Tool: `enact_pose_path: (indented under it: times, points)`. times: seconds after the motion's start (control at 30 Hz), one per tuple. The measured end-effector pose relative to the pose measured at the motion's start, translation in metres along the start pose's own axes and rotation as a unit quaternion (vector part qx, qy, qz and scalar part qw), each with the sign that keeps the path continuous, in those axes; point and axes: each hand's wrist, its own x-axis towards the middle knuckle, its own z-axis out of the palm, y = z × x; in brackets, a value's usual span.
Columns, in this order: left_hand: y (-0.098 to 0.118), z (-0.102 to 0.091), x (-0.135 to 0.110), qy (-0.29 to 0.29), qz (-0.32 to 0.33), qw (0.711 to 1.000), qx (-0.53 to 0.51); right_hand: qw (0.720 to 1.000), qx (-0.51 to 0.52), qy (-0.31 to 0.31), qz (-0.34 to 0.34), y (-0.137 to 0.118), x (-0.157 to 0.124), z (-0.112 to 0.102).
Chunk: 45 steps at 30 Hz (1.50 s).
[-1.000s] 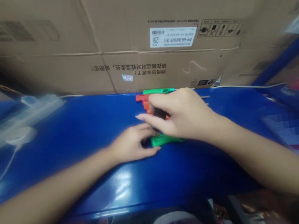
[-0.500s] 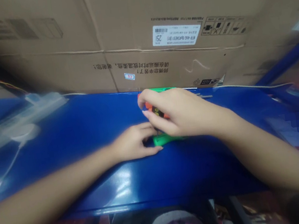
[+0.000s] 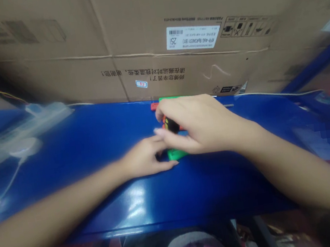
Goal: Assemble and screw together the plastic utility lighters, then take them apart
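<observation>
My right hand [image 3: 201, 122] is curled from above over an orange-and-black handle [image 3: 171, 125] with yellow marks, which looks like a screwdriver's. Its thumb and fingers close round the handle, and most of it is hidden. Just below and left, my left hand [image 3: 149, 156] pinches the left end of a green piece [image 3: 176, 154] between thumb and fingers. The rest of that piece lies under my right hand. A red handle end [image 3: 154, 106] and another green edge [image 3: 173, 97] show behind my right hand. To its right a thin metal rod [image 3: 228, 105] sticks out.
A large cardboard box [image 3: 134, 30] stands upright along the back of the blue tabletop [image 3: 94, 141]. At the left lie a power strip [image 3: 39, 119] and a white plug with a cord [image 3: 26, 147]. A white cable [image 3: 276, 93] runs along the back right.
My right thumb has shifted slightly left and down over the handle, which has turned a little. More of the red handle end shows behind. My left hand has stayed almost still.
</observation>
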Motion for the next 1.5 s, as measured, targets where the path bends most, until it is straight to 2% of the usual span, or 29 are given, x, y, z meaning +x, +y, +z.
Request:
enact_pose_path:
  times: [0.17, 0.4, 0.5, 0.67, 0.9, 1.1, 1.23, 1.4, 1.5]
  points:
    - [-0.002, -0.002, 0.001, 0.000, 0.018, 1.000, -0.024, 1.000, -0.009, 0.015, -0.023, -0.001, -0.001, 0.003]
    - [-0.001, -0.004, 0.002, 0.005, 0.022, 1.000, -0.014, 0.997, -0.032, -0.031, 0.062, -0.004, -0.001, -0.007]
    - [-0.001, -0.004, 0.002, 0.007, 0.022, 0.999, -0.031, 0.997, -0.010, -0.044, 0.058, -0.007, -0.002, -0.012]
    - [-0.001, -0.004, 0.003, -0.001, 0.003, 1.000, -0.021, 0.996, -0.039, -0.058, 0.054, -0.011, -0.003, -0.013]
    - [-0.002, -0.003, 0.002, 0.009, 0.016, 1.000, -0.020, 0.997, -0.037, -0.034, 0.055, -0.002, -0.002, -0.008]
    - [-0.003, -0.003, 0.002, 0.017, 0.029, 0.999, -0.026, 0.999, 0.029, 0.006, -0.030, 0.010, -0.001, -0.001]
    - [-0.002, -0.003, 0.002, 0.015, 0.020, 1.000, -0.015, 1.000, 0.007, 0.002, -0.002, 0.010, -0.001, -0.001]
    - [-0.002, -0.004, 0.001, 0.014, 0.029, 0.999, -0.027, 1.000, 0.028, -0.007, -0.008, 0.006, -0.002, -0.007]
    - [-0.003, -0.004, 0.001, 0.003, 0.042, 0.999, -0.028, 1.000, -0.006, -0.018, 0.013, 0.003, -0.002, -0.009]
